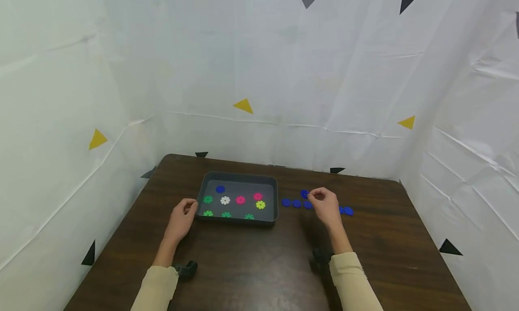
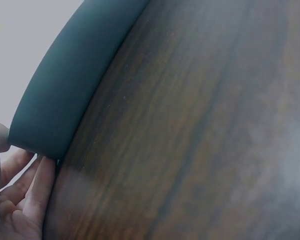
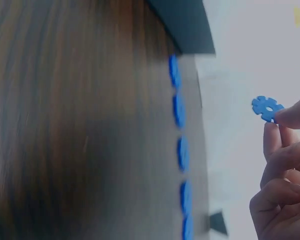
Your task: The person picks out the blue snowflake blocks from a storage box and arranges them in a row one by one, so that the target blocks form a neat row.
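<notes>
My right hand [image 1: 325,207] pinches a blue notched plastic disc [image 3: 266,108] between thumb and fingertips, raised above the table. Below it, a row of several blue discs [image 1: 296,203] lies flat on the wood, partly hidden by this hand in the head view. At the left end of a dark grey tray [image 1: 237,221], my left hand [image 1: 181,218] grips the corner, thumb at the rim and fingers against the outer wall. Inside the tray are loose notched discs: a blue one [image 1: 220,189], a white one [image 1: 225,200], a yellow one [image 1: 261,204], pink ones [image 1: 240,199] and several green ones [image 1: 208,199].
The dark wooden table [image 1: 251,266] has its back edge close to a hanging white sheet [image 1: 275,76] with black, grey and yellow triangles. The sheet also encloses the left and right sides. A dark band is worn on each wrist.
</notes>
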Tool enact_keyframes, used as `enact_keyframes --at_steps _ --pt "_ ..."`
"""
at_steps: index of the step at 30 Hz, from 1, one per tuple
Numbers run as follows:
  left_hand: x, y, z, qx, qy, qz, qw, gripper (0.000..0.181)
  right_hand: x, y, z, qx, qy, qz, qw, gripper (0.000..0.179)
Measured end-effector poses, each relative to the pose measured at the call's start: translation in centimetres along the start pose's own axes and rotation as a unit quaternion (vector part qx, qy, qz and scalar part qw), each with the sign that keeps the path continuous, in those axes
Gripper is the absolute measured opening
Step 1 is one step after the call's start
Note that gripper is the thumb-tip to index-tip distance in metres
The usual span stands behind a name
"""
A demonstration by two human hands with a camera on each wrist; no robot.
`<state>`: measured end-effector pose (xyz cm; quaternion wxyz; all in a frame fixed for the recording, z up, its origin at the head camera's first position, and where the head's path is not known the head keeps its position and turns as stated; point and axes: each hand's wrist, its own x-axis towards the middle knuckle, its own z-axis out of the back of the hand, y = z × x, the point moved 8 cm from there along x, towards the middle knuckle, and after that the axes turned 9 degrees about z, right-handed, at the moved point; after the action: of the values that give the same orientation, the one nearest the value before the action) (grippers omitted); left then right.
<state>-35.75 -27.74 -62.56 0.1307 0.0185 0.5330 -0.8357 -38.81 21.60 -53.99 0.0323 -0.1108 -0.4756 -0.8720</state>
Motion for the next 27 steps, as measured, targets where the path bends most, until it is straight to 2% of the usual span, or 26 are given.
enact_keyframes --at_steps 10,19,27 --pt "-0.4 -0.1 0.4 0.001 0.001 -0.007 1.0000 0.051 -1.5 -4.2 4.6 0.007 -0.032 -0.054 0.9980 0.032" --pt "-0.5 0.0 0.2 0.007 -0.001 -0.006 1.0000 0.051 -2.4 -6.1 7.4 -0.004 -0.045 -0.080 0.9958 0.034" --pt "-0.4 -0.2 -0.1 0.002 0.004 -0.008 1.0000 0.054 -3.1 -7.9 10.5 -0.034 -0.075 -0.098 0.9918 0.035"
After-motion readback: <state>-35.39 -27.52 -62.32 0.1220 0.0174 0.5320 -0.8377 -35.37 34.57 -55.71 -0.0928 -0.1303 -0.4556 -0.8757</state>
